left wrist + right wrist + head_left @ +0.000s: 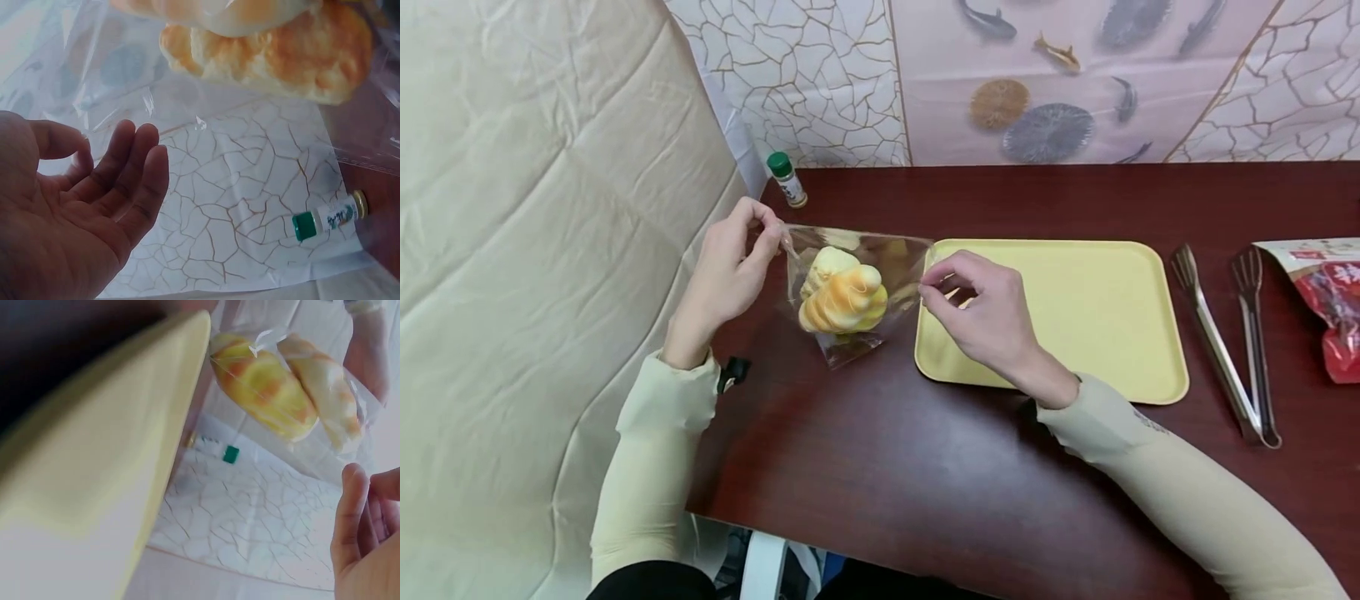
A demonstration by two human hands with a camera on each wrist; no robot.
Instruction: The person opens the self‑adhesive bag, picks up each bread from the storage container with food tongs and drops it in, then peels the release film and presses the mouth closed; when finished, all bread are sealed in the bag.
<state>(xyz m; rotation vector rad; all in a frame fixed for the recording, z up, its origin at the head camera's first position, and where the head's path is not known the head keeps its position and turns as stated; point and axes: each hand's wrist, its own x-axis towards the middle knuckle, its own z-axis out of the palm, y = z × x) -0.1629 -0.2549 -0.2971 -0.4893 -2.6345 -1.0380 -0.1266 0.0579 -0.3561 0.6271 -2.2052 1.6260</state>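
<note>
From the head view, I see the clear bag beside the yellow tray, its far edge running left to right, each end pinched in the left hand's and right hand's grip. Inside, overlapping bread rolls slant rightward; their count is unclear.

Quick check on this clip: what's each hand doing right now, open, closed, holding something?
Left hand: closed, pinching the clear bag by its left side.
Right hand: closed, pinching the same bag's right side.
</note>
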